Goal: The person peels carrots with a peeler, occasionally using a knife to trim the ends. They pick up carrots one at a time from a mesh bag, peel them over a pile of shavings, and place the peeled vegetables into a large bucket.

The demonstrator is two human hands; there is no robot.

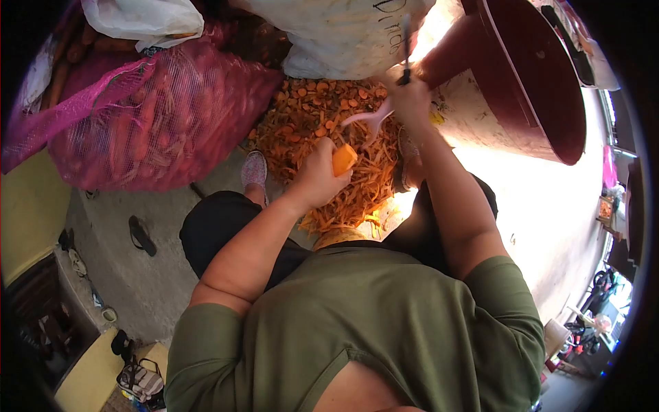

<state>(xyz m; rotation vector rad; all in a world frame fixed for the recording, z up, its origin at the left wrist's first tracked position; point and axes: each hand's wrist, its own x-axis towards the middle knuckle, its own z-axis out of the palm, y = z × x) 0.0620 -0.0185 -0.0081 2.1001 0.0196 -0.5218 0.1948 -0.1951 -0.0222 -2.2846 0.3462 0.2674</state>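
Note:
My left hand is closed around a peeled orange carrot, its blunt end pointing up and right. To its upper right, my right hand is closed and somewhat smeared by motion. A pink Y-shaped peeler sticks out of it toward the carrot, a short gap away. From the top of the same fist rises a thin, dark knife, blurred, with a black part near the fingers. Below both hands spreads a heap of orange peelings, with round carrot slices on its far side.
A pink mesh sack full of carrots lies at left. Beyond the heap stands a white sack. At right leans a large dark-red tub. My feet flank the peelings. A loose slipper lies on the concrete floor.

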